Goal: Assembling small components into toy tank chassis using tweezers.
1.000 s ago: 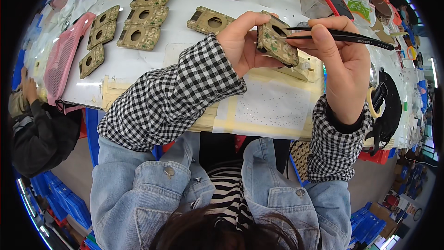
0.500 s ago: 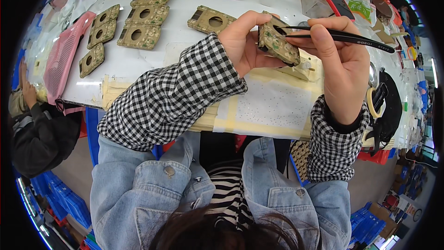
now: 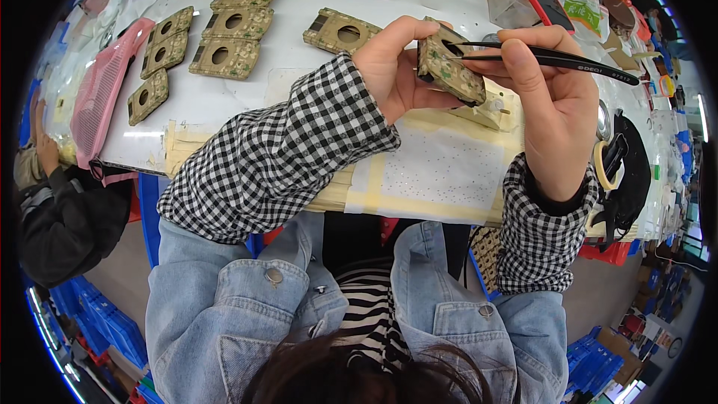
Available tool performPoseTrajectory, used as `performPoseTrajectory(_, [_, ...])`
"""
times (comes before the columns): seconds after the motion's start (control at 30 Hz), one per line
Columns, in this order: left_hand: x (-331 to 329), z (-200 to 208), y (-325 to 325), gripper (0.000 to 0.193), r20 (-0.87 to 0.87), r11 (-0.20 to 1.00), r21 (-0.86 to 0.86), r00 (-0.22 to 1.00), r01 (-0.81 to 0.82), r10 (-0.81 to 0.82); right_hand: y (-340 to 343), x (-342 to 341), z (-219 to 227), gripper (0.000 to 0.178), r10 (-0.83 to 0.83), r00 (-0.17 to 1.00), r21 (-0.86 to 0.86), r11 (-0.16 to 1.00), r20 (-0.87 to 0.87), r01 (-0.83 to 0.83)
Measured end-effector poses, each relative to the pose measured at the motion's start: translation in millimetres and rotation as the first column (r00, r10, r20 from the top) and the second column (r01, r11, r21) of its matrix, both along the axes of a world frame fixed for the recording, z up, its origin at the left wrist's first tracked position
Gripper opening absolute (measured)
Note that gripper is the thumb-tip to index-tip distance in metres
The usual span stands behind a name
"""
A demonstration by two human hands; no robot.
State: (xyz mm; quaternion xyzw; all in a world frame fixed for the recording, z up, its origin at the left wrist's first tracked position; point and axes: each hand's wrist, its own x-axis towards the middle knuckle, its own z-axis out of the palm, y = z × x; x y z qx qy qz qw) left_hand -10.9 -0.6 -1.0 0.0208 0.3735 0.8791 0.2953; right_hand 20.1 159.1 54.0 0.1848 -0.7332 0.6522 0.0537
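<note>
Raised above the near edge of a white table, a little right of centre: a camouflage shell, boxy and shallow, tilted, with a round hole in its upper face. Gripped by the left hand, thumb over the upper end and fingers curled underneath, apparently for steadiness and to turn the hole toward the tool. Pinched between thumb and fingers of the right hand: black tweezers, pointing left, narrowly parted tips at the hole. Impossible to tell at this size whether touching the rim or just above it, or of any tiny piece between the tips. Probably held slantwise like a pen for fine control, leaving the hole in view. Below the hands, a pale block, and nearer the body a white dotted sheet edged with cream tape, likely stuck down against slipping. Just beyond the left hand, a lone matching shell; farther left, a column of similar shells, set close together, perhaps to save room; left again, a shorter column of shells beside a pink mesh item. To the right of the right wrist, a tape roll. At the far left, well apart, another person's hand and dark sleeve.
</note>
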Motion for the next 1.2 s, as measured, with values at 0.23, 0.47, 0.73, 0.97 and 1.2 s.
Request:
performPoseTrajectory(0.23, [0.2, 1.0, 0.0, 0.045, -0.002, 1.0, -0.005, 1.0, -0.002, 0.002, 1.2, -0.1, 0.3, 0.017, 0.008, 1.0, 0.01, 1.0, 0.003, -0.008])
performPoseTrajectory(0.47, [-0.4, -0.4, -0.2, 0.045, -0.016, 1.0, -0.006, 1.0, -0.002, 0.002, 1.3, -0.8, -0.7, 0.017, 0.012, 1.0, 0.014, 1.0, -0.017, -0.011])
performPoseTrajectory(0.73, [-0.7, -0.9, -0.5, 0.046, -0.015, 1.0, -0.009, 1.0, 0.005, -0.005, 2.3, -1.6, -1.5, 0.018, 0.024, 0.999, 0.025, 0.999, -0.025, -0.023])
performPoseTrajectory(0.97, [-1.2, -1.4, -0.8, 0.046, -0.018, 1.0, 0.004, 1.0, 0.01, -0.01, 1.7, -1.1, -1.1, 0.017, 0.014, 1.0, 0.026, 1.0, -0.027, -0.013])
performPoseTrajectory(1.2, [-0.8, -0.3, -0.7, 0.045, -0.014, 1.0, 0.005, 1.0, 0.008, -0.008, 1.8, -1.4, -0.9, 0.017, 0.019, 0.999, 0.016, 1.0, -0.025, -0.019])
